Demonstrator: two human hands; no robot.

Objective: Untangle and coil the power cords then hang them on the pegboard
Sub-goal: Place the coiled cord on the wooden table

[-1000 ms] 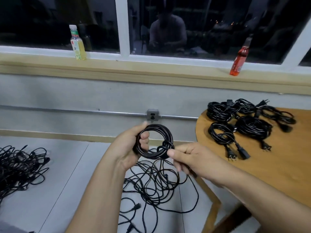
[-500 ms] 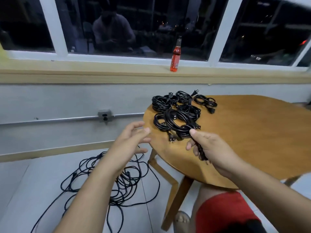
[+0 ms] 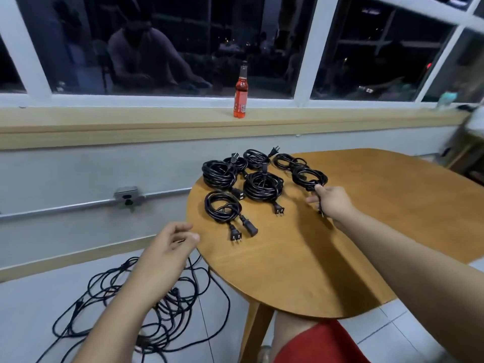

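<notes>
Several coiled black power cords lie grouped at the far left of the round wooden table. My right hand reaches over the table and pinches the near edge of the rightmost coil, which rests on the tabletop; a cord end hangs below my fingers. My left hand hovers off the table's left edge, fingers loosely curled and holding nothing. Below it a tangle of loose black cords sprawls on the floor. No pegboard is in view.
A red bottle stands on the window sill behind the table. A metal outlet box with conduit runs along the wall at left. My knee in red shorts is under the table beside a wooden leg.
My view swung right. The left hand let go of the coil; the right hand carried it over the table and set it down at the right of the group.
</notes>
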